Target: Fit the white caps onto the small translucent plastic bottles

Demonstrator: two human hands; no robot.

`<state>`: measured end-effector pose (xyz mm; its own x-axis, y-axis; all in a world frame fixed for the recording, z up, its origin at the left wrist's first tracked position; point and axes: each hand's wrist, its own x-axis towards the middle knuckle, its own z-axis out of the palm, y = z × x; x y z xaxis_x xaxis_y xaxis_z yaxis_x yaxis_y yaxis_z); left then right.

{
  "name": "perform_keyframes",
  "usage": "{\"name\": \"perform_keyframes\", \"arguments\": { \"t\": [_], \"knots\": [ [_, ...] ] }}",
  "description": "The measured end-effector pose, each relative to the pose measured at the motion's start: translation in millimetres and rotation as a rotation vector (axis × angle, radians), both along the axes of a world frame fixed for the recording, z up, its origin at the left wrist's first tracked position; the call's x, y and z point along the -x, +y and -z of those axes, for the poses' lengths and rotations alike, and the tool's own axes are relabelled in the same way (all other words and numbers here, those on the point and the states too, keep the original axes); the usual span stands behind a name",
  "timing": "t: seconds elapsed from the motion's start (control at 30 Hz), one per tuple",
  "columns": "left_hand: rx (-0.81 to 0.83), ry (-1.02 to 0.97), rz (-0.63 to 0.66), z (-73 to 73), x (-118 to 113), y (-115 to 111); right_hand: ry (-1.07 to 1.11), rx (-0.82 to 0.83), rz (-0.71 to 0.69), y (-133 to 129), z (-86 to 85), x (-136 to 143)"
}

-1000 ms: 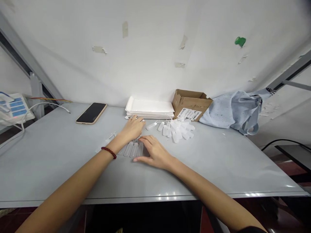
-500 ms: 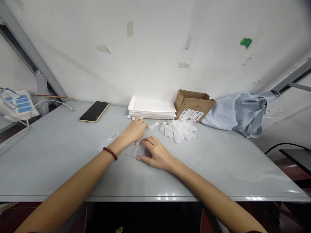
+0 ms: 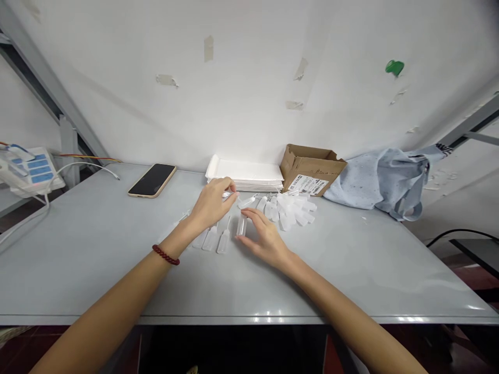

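Between the thumb and fingers of my right hand (image 3: 267, 239) is a small clear plastic bottle (image 3: 241, 226), held near the table top. My left hand (image 3: 214, 202) is closed in a pinch on a small whitish piece (image 3: 226, 195) just in front of the white stack; its shape is mostly hidden by the fingers. Several translucent bottles with thin tips lie in a row left of my right hand, the nearest one (image 3: 223, 241) apart from the others. Part of that row is behind my left wrist. A pile of similar bottles (image 3: 292, 210) lies to the right, beyond my right hand.
A stack of white envelopes (image 3: 245, 174) and an open cardboard box (image 3: 312, 169) stand against the wall. Light blue cloth (image 3: 378, 182) lies right of the box. On the left are a phone (image 3: 152, 180), a white cable (image 3: 86, 162) and a power strip (image 3: 35, 169).
My right hand has moved right and now holds a bottle away from the row. My left hand has shifted slightly left and up. More of the row shows between the hands.
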<state>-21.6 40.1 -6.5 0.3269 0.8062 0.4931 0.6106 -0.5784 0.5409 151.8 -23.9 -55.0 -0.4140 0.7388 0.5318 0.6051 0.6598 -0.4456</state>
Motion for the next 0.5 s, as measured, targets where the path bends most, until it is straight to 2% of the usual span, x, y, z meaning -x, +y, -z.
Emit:
{"name": "perform_keyframes", "arguments": {
  "t": [0.13,0.27,0.5],
  "knots": [
    [0.200,-0.190,0.026,-7.7,5.5,-9.8,0.022,0.001,0.031,2.5,-0.5,-4.2],
    [0.443,-0.237,0.139,-10.4,5.9,-15.3,0.088,-0.029,0.018,4.2,0.8,-6.2],
    [0.584,-0.318,0.228,-12.0,2.6,-16.9,0.144,-0.057,-0.069,1.2,-4.4,-6.1]
  ]
}}
